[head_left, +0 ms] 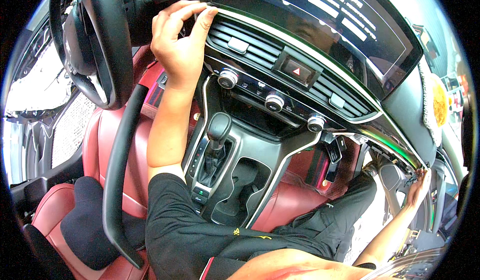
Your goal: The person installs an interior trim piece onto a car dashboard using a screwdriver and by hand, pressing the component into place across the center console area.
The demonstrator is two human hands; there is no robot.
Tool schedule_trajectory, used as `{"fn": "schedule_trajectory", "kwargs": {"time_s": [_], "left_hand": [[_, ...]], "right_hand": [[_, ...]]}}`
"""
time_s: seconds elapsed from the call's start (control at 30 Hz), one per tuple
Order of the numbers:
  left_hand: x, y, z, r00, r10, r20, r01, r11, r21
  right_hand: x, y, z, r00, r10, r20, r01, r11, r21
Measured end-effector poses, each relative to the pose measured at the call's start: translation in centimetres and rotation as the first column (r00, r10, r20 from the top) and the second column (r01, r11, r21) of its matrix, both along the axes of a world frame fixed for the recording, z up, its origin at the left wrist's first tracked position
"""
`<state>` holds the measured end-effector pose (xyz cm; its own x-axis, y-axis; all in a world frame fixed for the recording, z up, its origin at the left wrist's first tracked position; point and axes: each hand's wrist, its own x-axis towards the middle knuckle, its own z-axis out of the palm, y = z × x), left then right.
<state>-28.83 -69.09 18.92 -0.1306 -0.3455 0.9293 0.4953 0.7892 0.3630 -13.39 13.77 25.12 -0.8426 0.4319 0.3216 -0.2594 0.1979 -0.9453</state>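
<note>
Fingertips of the bare left hand (175,50) touch the far left end of the long, curved, silver-edged dashboard trim (386,141), which extends rightward; whether they pinch it cannot be told. The bare right hand (419,190) is at its near right end, grip unclear. Beyond the left hand stands a wide, glossy black screen (320,22).

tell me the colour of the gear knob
The gear knob is black; it shows best in the head view.
</note>
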Motion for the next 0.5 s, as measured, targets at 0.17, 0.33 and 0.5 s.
{"fn": "schedule_trajectory", "kwargs": {"time_s": [0.17,0.33,0.5], "left_hand": [[0.2,-0.1,0.0,1.0,-0.015,-0.001,0.015,0.998,-0.053],[-0.2,0.4,0.2,0.998,-0.032,-0.051,0.033,0.999,0.035],[-0.2,0.1,0.1,0.998,-0.026,-0.065,0.025,1.0,-0.009]], "right_hand": [[-0.5,-0.9,0.2,0.998,-0.068,0.003,0.067,0.993,0.099],[-0.1,-0.5,1.0,0.999,-0.052,0.004,0.051,0.986,0.161],[-0.2,-0.3,1.5,0.996,-0.077,-0.037,0.081,0.992,0.098]]}}
